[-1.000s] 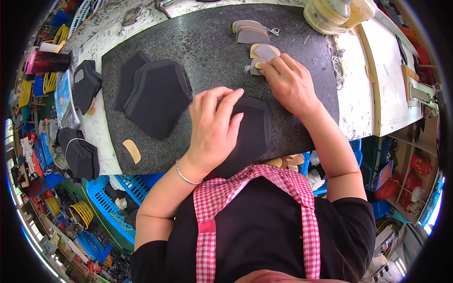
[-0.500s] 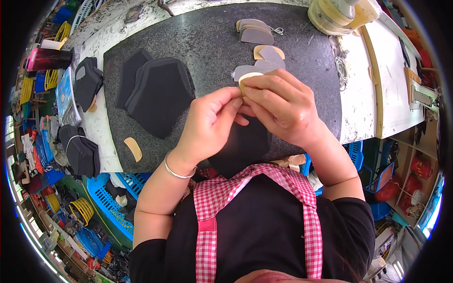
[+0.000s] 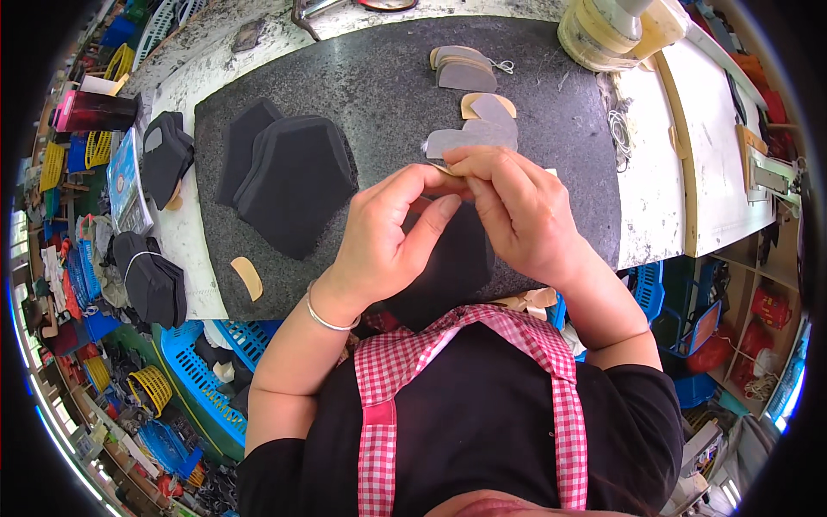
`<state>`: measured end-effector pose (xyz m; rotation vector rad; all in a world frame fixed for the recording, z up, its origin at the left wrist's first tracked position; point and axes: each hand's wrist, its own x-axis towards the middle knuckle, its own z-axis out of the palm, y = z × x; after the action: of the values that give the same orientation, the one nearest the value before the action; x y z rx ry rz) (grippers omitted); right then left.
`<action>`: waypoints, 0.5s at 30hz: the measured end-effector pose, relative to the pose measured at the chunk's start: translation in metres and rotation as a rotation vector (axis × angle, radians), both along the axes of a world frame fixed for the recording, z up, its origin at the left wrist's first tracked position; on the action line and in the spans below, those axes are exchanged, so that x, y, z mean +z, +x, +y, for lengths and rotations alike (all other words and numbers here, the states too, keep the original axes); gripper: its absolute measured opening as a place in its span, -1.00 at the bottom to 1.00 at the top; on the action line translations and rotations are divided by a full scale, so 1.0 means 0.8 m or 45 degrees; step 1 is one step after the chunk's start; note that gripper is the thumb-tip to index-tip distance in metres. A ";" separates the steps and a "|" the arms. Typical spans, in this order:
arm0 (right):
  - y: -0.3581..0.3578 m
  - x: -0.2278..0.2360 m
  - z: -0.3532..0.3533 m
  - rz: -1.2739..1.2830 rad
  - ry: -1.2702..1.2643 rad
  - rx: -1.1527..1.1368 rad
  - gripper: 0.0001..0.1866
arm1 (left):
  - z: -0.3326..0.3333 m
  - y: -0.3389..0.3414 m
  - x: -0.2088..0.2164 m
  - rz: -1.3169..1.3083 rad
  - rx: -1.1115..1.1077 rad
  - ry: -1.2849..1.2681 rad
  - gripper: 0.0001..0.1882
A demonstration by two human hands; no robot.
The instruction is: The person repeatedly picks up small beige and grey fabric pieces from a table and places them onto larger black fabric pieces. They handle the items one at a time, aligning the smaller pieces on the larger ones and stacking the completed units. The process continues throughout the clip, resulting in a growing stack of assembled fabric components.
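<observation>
"Where is the small pale piece point(image 3: 442, 168)?"

"Between the two hands, right at their fingertips. Little more than a thin edge of it shows."

"Who has hold of it?"

"The right hand point(image 3: 523, 208) does, as far as I see: thumb and fingers drawn in narrow on it. The left hand point(image 3: 384, 231) has its forefinger up against the same spot, but its thumb stands apart. I can't tell whether its hidden fingers grip anything."

"And beneath the hands?"

"A stack of black pieces point(image 3: 452, 269), partly covered by them, at the near edge of a dark mat point(image 3: 564, 112) on the desk point(image 3: 646, 194)."

"What lies just beyond the hands?"

"Some grey pieces point(image 3: 493, 131), overlapping, with a tan piece point(image 3: 470, 104) partly under them. Farther off is a stack of grey and tan pieces point(image 3: 466, 76), fanned a little, with a knot of white string point(image 3: 502, 66) beside it."

"To the left?"

"A big pile of dark pieces point(image 3: 297, 185) near the left hand, and a curved tan piece point(image 3: 247, 277) on its own, nearer the body. Farther left, off the mat, sits a dark bundle point(image 3: 155, 283) with a white band around it."

"To the right?"

"Loose string point(image 3: 620, 138) past the right hand, and a stained tub point(image 3: 593, 45) standing well beyond it."
</observation>
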<state>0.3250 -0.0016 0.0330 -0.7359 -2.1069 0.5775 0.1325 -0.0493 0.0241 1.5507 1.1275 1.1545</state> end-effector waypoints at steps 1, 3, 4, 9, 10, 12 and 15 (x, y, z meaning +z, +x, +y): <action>0.000 -0.001 -0.002 0.010 -0.039 -0.016 -0.77 | 0.000 0.001 -0.001 0.002 0.011 0.021 -0.87; 0.000 -0.002 -0.005 0.027 -0.120 -0.047 -0.85 | 0.000 0.004 -0.005 -0.026 0.039 0.038 -0.86; -0.001 -0.003 -0.007 0.036 -0.112 -0.059 -0.85 | -0.001 0.006 -0.008 -0.053 0.058 0.034 -0.85; -0.010 -0.006 -0.009 0.030 0.056 -0.112 -0.87 | -0.001 0.009 -0.020 -0.202 0.107 -0.059 -0.85; -0.013 -0.003 -0.011 0.178 -0.192 -0.103 -0.89 | -0.001 0.008 -0.017 -0.237 0.097 -0.083 -0.86; -0.016 0.007 -0.016 0.470 -0.689 -0.083 -0.93 | -0.002 0.006 -0.011 -0.403 0.073 -0.130 -0.92; 0.041 -0.015 0.022 1.024 -1.109 0.459 -0.92 | -0.004 -0.019 -0.008 -0.559 0.111 -0.129 -0.99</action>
<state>0.3580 0.0156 0.0208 -0.4278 -1.1742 1.7158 0.1172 -0.0528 0.0175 1.1066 0.9445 1.3902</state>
